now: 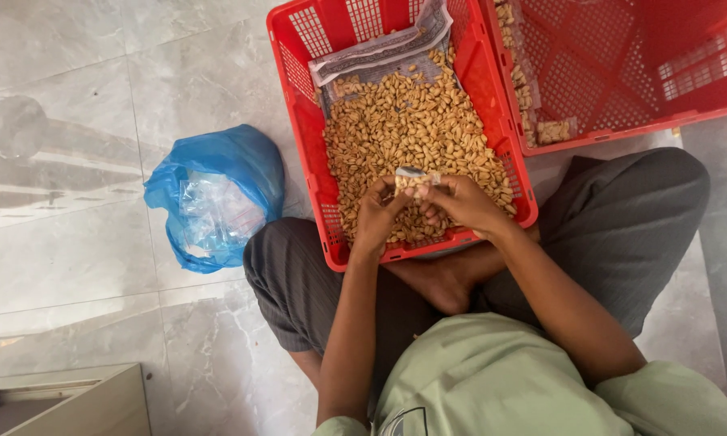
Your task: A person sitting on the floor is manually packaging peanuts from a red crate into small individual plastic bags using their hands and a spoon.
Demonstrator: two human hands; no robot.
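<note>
Small clear packet (412, 176), partly filled with nuts, sits pinched between my left hand (377, 214) and right hand (463, 202) over the near edge of the red crate (299, 121). I judge most peanuts (412, 121) remain unpacked.

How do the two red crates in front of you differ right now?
The near crate is heaped with tan nuts over a paper lining; the far crate is almost bare, with only a few nuts along its left wall. The near crate sits between the knees under both hands, left hand and right hand; the far crate lies beyond the right knee, untouched. Both are red plastic mesh.
</note>
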